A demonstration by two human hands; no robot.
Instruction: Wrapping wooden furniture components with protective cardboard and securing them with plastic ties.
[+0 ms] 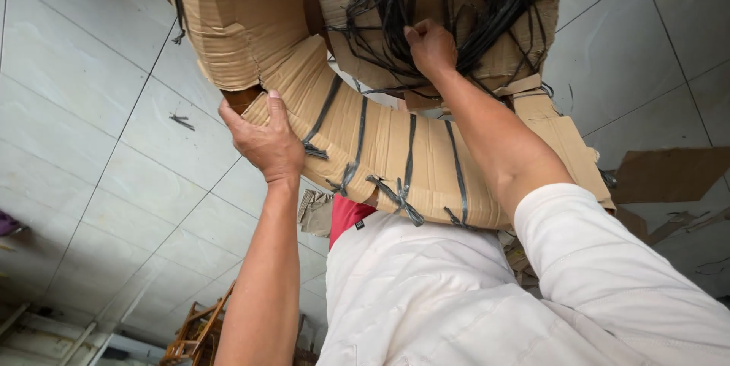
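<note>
A large ring-shaped coil wrapped in brown cardboard (380, 145) and bound with black straps fills the upper middle of the head view. My left hand (262, 138) grips the cardboard wrap at its left outer edge, thumb on top. Higher up, my right hand (431, 47) is closed in a tangle of black straps (487, 1) that lies on the coil's upper right part. The arms reach out from a white shirt at the bottom.
The floor is large pale grey tiles (114, 138). Torn cardboard pieces (669, 176) lie on the floor at the right. A small black strap scrap (181, 120) lies at the left. A wooden frame (198, 332) stands at the bottom left.
</note>
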